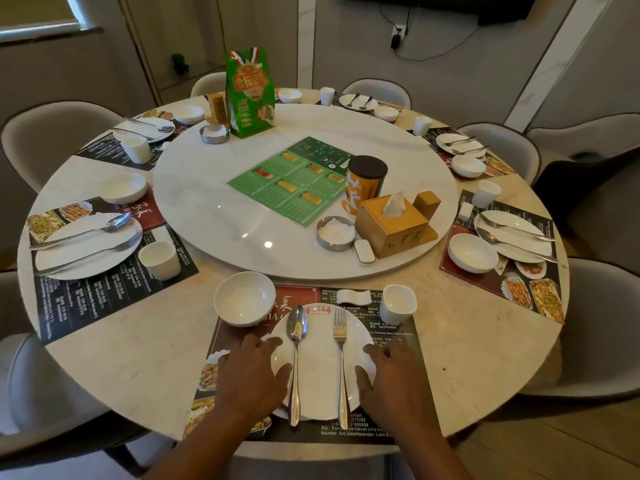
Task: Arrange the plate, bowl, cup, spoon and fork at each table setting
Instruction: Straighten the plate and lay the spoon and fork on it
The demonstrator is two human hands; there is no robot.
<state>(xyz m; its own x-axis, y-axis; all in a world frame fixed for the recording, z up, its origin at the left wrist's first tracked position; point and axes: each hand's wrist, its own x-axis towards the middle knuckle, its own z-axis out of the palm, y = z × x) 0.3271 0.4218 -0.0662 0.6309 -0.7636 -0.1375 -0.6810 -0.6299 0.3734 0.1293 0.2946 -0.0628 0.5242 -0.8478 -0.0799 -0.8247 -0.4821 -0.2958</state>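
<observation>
A white plate (320, 368) lies on the printed placemat (394, 344) at the near table edge. A spoon (296, 355) and a fork (341, 362) lie side by side on the plate, handles toward me. My left hand (251, 372) rests on the plate's left rim with its thumb on the plate, and my right hand (391, 379) rests on the right rim the same way. A white bowl (244, 298) stands at the placemat's upper left. A white cup (397, 304) stands at the upper right, beside a small white cutlery rest (354, 296).
A round marble turntable (214, 216) fills the table's middle, carrying a green menu (294, 181), a tissue box (391, 223), an orange canister (363, 183), ashtrays and a green bag (250, 93). Several other settings with plates, bowls and cups ring the table. Grey chairs surround it.
</observation>
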